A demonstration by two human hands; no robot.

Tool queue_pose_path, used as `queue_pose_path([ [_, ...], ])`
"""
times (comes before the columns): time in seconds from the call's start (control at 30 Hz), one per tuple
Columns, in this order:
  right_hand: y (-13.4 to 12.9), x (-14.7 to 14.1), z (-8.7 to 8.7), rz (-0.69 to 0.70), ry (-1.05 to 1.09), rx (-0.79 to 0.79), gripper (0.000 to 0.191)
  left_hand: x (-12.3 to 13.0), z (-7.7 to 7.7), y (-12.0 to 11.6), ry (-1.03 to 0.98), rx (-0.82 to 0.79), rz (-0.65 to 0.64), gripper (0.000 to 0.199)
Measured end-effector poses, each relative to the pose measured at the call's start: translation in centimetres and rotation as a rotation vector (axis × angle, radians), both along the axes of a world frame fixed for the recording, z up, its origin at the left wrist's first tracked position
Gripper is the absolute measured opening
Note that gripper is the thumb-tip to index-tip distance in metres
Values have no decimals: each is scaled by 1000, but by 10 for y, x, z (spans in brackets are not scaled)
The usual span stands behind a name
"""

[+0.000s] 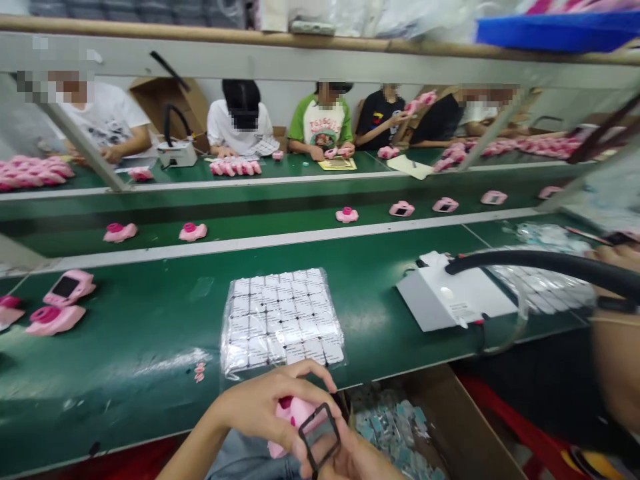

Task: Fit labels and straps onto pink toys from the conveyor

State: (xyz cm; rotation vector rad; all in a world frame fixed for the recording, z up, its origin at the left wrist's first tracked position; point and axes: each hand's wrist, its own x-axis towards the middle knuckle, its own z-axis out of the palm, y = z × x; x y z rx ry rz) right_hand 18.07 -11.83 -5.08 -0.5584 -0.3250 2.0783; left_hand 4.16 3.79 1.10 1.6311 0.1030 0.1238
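Note:
At the table's near edge, my left hand is closed around a pink toy camera, which its fingers partly cover. A clear screen cover with a black frame is tilted in front of the camera. My right hand pinches that cover along its right side, and my left thumb touches its left edge. Just beyond my hands lies a plastic-wrapped sheet of white square pieces on the green table.
An open cardboard box of bluish film scraps sits below the table edge. A white device with a black hose stands right, near a person's arm. Pink toy cameras lie left; others line the conveyor. Several people sit opposite.

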Motion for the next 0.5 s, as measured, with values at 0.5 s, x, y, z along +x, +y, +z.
queue_pose_path([
  [0.5,-49,45,72,-744,-616,257,32,232,-108,-138,344,-837,19,57],
])
